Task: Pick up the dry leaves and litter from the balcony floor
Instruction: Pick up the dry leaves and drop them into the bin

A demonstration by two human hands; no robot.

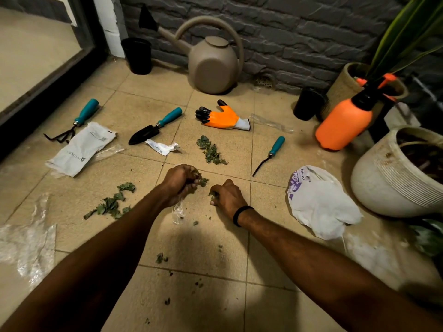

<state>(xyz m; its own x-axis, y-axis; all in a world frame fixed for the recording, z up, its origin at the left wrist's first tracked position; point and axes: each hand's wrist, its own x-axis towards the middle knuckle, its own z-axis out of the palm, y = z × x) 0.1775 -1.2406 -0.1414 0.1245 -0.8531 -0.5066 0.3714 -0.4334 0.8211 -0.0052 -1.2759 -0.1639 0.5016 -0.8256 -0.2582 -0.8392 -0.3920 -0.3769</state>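
Fingers of left hand (pixel 179 183) are curled round dry leaves (pixel 203 181) and a clear plastic scrap (pixel 177 212). Right hand (pixel 227 195) fingers are clamped on leaf bits (pixel 212 194). One leaf pile (pixel 211 150) is noted ahead, another pile (pixel 111 203) to the left. Bare floor tile (pixel 143 171) is left between. White bag (pixel 321 204) is noted near the right.

Leaf pile (pixel 211 150) lies ahead of your left grip (pixel 181 182); bare floor (pixel 268 207) between right grip (pixel 227 196) and white bag (pixel 321 202).
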